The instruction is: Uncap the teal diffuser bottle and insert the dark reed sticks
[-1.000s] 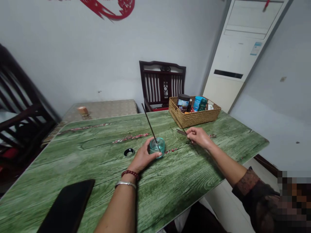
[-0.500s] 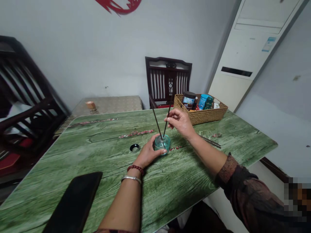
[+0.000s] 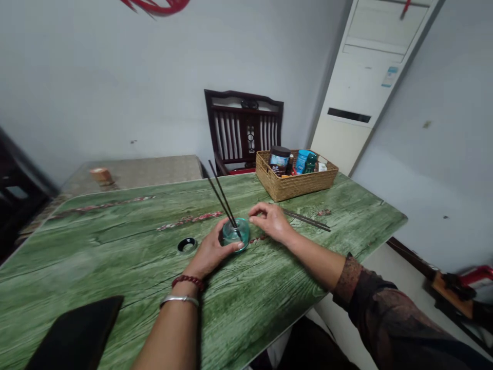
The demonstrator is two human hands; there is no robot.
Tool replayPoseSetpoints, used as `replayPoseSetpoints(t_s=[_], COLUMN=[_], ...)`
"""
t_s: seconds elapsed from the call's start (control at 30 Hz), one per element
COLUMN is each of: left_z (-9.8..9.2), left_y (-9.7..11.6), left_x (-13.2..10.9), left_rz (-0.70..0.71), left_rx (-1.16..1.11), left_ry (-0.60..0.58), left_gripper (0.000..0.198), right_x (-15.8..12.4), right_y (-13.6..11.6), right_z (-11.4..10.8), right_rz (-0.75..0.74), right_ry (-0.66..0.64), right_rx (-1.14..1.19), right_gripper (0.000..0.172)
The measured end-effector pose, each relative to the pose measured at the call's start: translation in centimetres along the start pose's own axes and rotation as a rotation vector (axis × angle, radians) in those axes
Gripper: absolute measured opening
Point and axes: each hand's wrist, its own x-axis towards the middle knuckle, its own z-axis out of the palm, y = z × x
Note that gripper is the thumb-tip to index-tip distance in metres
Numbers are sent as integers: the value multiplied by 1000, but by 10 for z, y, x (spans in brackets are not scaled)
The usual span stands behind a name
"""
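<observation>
A small teal glass diffuser bottle (image 3: 245, 232) stands on the green table, with my left hand (image 3: 214, 247) wrapped around its left side, thumb across the front. Two thin dark reed sticks (image 3: 220, 191) stand in the bottle's neck, both leaning left and close together. Just right of the bottle, my right hand (image 3: 271, 222) is empty, its thumb and index finger slightly apart. More dark sticks (image 3: 308, 220) lie on the table beyond that hand. A black ring-shaped cap (image 3: 187, 245) rests left of the bottle.
Toward the back right of the wood-patterned table (image 3: 146, 267) sits a wicker basket (image 3: 302, 191) holding jars and bottles. A flat black object (image 3: 77, 334) lies at the front left. Behind stand a dark wooden chair (image 3: 246, 128) and a lower table with an orange-brown container (image 3: 101, 176).
My right hand has let go of a reed stick and moved down beside the bottle. That stick now leans left alongside the other. The view has turned right.
</observation>
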Motion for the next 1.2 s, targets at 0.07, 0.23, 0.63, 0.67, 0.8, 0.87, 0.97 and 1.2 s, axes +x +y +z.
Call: replayPoseSetpoints(t_s=[0.07,0.23,0.63,0.67,0.8,0.87,0.97,1.2], left_z=[0,-2,-2,-2,-2,-2,-2,-2], left_y=[0,-2,4,4,2,1,1,3], left_x=[1,3,2,2,3,3,3,1], left_rz=[-17,-6,-13,-10,-6,-13,-23,-23], left_rx=[12,42,65,63,53,64,78,63], left_ry=[6,32,49,50,57,61,47,33], left_gripper=[85,84,81,81,81,82,83,86], right_x=[-11,-41,-70,-71,-72,-70,-68,-65], right_y=[19,70,92,91,90,90,89,82], right_z=[-28,-97,-94,-94,-93,-92,-92,-91], right_rz=[21,177,235,219,213,238,243,285], right_ry=[47,95,-138,-139,-139,-139,-128,-188], right_rx=[-115,-562,-987,-983,-982,-983,-956,-946], right_gripper=[9,20,33,33,31,28,24,21])
